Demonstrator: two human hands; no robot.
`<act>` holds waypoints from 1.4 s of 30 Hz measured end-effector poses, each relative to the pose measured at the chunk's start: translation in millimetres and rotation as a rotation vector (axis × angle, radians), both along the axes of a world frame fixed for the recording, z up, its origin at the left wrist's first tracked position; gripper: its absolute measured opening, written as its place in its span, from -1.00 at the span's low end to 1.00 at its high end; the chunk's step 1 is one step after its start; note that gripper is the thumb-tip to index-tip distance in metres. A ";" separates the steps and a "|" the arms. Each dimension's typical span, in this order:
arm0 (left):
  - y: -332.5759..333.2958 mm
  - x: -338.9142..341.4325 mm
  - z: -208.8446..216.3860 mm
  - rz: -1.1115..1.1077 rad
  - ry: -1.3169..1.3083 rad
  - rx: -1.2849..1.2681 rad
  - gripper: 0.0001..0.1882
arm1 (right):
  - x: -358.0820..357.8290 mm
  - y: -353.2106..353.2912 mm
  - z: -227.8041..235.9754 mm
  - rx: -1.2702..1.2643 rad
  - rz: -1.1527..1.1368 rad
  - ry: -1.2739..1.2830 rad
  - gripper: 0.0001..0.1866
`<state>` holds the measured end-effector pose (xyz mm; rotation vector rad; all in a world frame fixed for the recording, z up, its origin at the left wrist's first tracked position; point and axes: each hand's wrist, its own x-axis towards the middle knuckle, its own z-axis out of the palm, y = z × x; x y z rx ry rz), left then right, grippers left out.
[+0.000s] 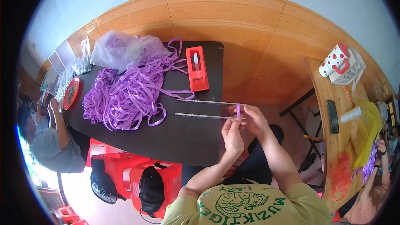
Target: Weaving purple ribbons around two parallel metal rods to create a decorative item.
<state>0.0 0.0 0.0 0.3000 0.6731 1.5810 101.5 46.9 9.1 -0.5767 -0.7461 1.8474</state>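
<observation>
Two thin metal rods, twisted at their far ends like chopsticks, jut over the right edge of the dark table: an upper rod (208, 102) and a lower rod (204, 116). Between their near ends runs a short piece of purple ribbon (238, 110). My left hand (233, 137) is closed, its fingertips pinching at the ribbon beside the lower rod's end. My right hand (256, 120) is also closed, fingers bent in at the ribbon near the upper rod. Exactly where each fingertip grips is partly hidden. A large tangled heap of purple ribbon (125, 96) lies to the left.
A red tape dispenser (197, 68) and a clear plastic bag (118, 50) sit on the dark table (183, 141). At right, a wooden table (329, 150) bears a phone (332, 116) and a dotted tumbler (334, 60). Red stools (171, 183) stand below. People sit at both sides.
</observation>
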 end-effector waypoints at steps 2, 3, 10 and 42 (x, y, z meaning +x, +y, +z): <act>-3.7 -4.6 0.9 0.019 0.020 0.011 -0.90 | -10.0 -6.8 16.8 -0.011 0.051 -0.202 -0.66; 6.2 3.1 2.3 0.033 0.010 0.039 -0.89 | -7.5 1.0 22.6 0.012 0.071 -0.208 -0.66; -28.4 2.6 -8.4 -0.013 0.329 0.067 -0.76 | -30.4 -1.4 19.1 -0.109 -0.334 -0.404 -0.67; -59.2 -217.8 120.9 -0.708 0.726 0.284 -0.82 | -50.0 -9.6 15.1 -0.112 -0.745 -0.196 -0.65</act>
